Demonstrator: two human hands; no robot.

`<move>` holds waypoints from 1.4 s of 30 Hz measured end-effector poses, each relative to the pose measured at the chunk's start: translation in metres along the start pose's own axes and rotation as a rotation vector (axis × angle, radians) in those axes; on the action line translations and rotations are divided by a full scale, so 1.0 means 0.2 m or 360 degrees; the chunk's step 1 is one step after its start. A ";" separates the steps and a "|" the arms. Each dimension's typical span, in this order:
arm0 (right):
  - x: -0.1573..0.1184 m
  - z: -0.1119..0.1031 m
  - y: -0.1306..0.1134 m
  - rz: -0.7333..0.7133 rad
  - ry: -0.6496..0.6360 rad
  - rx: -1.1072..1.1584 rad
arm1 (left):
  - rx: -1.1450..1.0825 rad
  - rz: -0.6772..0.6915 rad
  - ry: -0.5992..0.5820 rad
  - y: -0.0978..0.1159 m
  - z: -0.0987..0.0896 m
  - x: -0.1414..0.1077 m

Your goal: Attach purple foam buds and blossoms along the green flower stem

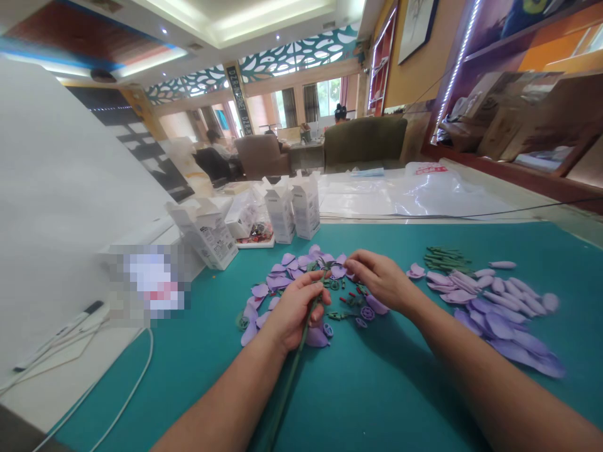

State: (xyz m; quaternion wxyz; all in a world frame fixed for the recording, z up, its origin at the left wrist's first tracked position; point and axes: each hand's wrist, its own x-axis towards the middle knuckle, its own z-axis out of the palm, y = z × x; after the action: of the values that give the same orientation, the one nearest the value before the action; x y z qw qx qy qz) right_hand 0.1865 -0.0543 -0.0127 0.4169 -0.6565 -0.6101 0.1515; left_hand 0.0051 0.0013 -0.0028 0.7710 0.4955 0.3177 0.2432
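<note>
My left hand (299, 307) is closed around a long green artificial flower stem (288, 383), which slants down toward the front edge of the picture. Narrow green leaf-like pieces (325, 265) show at the stem's upper end, just above my left fingers. To the right of that end, my right hand (379, 277) has its thumb and fingers drawn together in a pinch; whatever is between them is too small to make out. Lilac petals (277, 282) lie in a rough ring around my hands. Inside the ring are small green connector pieces (335, 316) and purple round parts (367, 312).
Pale pink pieces (513, 295), larger purple petals (509, 333) and short green sticks (445, 259) lie in groups at the right of the green mat (198, 389). White cartons (306, 204) stand at the back left. A white cable (146, 361) runs along the left.
</note>
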 end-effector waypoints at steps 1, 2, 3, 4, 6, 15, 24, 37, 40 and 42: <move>0.00 0.00 0.00 0.0034 -0.0071 -0.0136 | -0.0019 0.0003 0.0012 0.01 0.00 0.00; 0.00 -0.01 0.00 0.0062 -0.0168 -0.0272 | -0.0034 0.0005 0.0021 0.02 0.00 0.00; 0.00 -0.01 -0.01 0.0087 -0.0281 -0.0395 | -0.0045 0.0006 0.0024 0.02 -0.01 0.00; 0.00 -0.01 -0.02 0.0107 -0.0398 -0.0493 | -0.0051 0.0004 0.0024 0.02 -0.01 0.00; -0.01 0.00 -0.05 0.0141 -0.0609 -0.0646 | -0.0060 -0.0002 0.0019 0.02 -0.01 0.00; -0.07 0.04 -0.10 0.0223 -0.0892 -0.1050 | -0.0076 0.0010 0.0002 0.01 -0.02 0.01; -0.06 0.07 -0.04 0.0187 -0.0852 -0.1141 | -0.0076 -0.0013 -0.0020 0.00 -0.01 0.01; -0.07 0.13 -0.03 0.0080 -0.0801 -0.1201 | -0.0085 -0.0083 -0.0041 0.01 0.00 -0.01; -0.07 0.12 -0.04 0.0068 -0.0785 -0.1203 | -0.0082 -0.0076 -0.0111 0.01 -0.01 -0.01; -0.07 0.11 -0.05 0.0064 -0.0774 -0.1202 | -0.0083 -0.0069 -0.0136 0.00 -0.01 -0.01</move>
State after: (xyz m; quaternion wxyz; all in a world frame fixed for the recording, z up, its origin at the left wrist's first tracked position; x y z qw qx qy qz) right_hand 0.1613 -0.0598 -0.0222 -0.0105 -0.7197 -0.6900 0.0762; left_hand 0.0027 0.0021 -0.0027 0.8015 0.4783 0.2886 0.2133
